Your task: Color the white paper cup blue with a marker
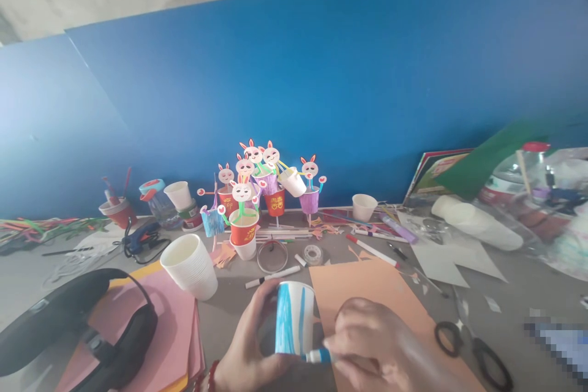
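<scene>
My left hand is wrapped round a white paper cup, partly coloured with blue strokes on its left side. Between the fingers of my right hand is a blue marker, its tip at the lower edge of the cup. A sheet of orange paper lies beneath the right hand. Behind the cup, an uncapped-looking white marker and a roll of clear tape rest on the table.
Paper-cup rabbit figures stand against the blue wall. At left are stacked white cups, pink paper and a black headset-like object. Scissors lie at right, near white paper scraps.
</scene>
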The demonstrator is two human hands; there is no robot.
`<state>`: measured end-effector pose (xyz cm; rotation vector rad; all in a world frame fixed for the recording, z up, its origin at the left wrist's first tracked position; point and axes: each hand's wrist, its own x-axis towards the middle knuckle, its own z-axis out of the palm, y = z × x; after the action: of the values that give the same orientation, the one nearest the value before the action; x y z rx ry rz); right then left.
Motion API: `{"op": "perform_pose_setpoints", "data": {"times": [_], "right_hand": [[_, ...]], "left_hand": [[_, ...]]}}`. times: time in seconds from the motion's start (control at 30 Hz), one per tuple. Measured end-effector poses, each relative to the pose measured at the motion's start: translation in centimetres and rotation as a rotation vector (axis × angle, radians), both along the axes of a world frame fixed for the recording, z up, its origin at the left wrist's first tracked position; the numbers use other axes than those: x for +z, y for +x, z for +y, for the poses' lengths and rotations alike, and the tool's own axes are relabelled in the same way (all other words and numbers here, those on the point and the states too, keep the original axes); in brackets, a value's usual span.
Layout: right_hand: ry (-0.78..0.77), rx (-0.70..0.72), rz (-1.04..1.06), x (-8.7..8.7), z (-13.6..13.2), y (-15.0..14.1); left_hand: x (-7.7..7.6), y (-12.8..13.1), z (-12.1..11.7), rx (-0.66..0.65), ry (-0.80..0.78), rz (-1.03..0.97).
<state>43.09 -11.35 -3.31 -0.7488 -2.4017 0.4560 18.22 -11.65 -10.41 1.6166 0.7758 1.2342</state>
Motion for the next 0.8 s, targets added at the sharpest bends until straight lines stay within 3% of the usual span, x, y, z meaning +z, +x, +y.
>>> {"op": "perform_pose_setpoints", "data": {"times": [0.13,0.33,0.5,0.8], "right_hand": [[-0.081,0.035,0.079,-1.0,-0.2,0.4],[-0.082,-0.175,0.201,-1.3,0.6,0.6],[-0.013,-0.235,0.178,-1.2,0.8,0.3],[0.122,-0.256,0.15,-1.7,1.1,0.5]], "left_hand": [[0.0,-0.1,0.0,0.04,-0.017,-0.009],[0.0,-0.2,-0.1,0.02,0.031,-0.007],[0.7,-0.1,-0.1,-0.001,0.089,0.102],[0.2,-0.3,-0.1,0.024,0.124,0.172]]}}
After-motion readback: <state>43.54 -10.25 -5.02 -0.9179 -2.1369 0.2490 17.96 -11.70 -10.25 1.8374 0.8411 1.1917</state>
